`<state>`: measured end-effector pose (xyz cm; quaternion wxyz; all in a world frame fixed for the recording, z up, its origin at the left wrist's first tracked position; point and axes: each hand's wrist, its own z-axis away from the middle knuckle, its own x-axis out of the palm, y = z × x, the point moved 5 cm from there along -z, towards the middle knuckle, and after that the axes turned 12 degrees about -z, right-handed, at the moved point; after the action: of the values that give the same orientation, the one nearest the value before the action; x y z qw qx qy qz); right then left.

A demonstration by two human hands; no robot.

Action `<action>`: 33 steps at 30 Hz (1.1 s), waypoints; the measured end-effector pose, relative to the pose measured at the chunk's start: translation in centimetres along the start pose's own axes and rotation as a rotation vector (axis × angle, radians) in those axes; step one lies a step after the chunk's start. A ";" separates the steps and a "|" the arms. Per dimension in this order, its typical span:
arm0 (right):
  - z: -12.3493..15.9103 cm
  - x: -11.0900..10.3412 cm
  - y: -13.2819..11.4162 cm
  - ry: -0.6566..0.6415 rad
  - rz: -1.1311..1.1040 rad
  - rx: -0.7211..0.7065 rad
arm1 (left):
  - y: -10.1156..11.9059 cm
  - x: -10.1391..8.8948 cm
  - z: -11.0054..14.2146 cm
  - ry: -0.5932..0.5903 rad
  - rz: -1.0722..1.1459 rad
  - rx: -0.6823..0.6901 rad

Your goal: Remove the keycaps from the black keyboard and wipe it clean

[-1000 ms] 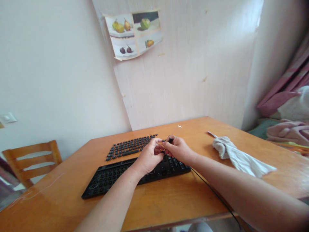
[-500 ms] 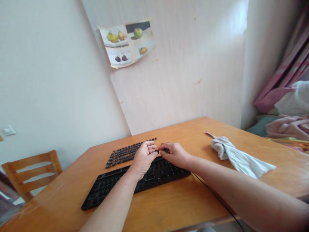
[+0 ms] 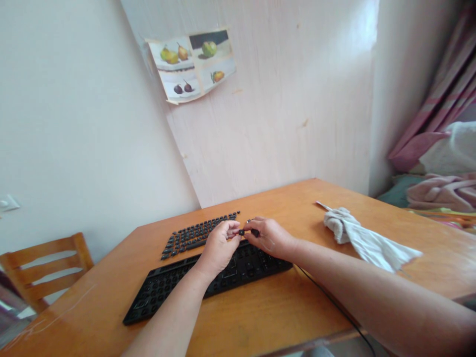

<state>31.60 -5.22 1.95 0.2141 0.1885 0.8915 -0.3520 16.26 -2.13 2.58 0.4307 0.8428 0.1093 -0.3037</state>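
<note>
Drawn slightly apart: left hand, pinching keycap | right hand, curled round dark handle | above keyboard (lower centre of frame): steady keycap, avoid twisting.

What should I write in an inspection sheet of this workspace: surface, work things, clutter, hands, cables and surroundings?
Surface: wooden table, pale marks at left.
Work things: keyboard, partly stripped; loose keycaps in rows behind it.
Clutter: crumpled white cloth at right, thin stick beside it.
Left hand: pinches a small black piece.
Right hand: holds a dark object, too hidden to identify.
Cables: black cable runs from near the keyboard's right end over the front edge.
Surroundings: chair at left, fruit pictures on the board behind, pink curtain at right.
</note>
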 end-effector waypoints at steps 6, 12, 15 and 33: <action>0.2 0.1 0.1 -0.023 0.011 -0.009 | 0.6 -0.1 -0.1 -0.045 -0.320 0.137; -0.5 -1.4 0.7 0.130 0.029 0.071 | -0.4 -0.6 -1.3 0.000 -0.300 0.048; -0.8 -3.1 1.7 0.298 0.064 0.128 | -1.8 -0.6 -2.3 0.017 -0.240 -0.033; -0.7 -4.8 2.6 0.369 0.157 0.221 | -5.6 5.6 -6.9 -0.172 -0.202 -0.241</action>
<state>36.68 -3.84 3.50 0.0523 0.3408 0.8541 -0.3894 21.07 6.31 -1.47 0.5036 0.7408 0.1916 -0.4011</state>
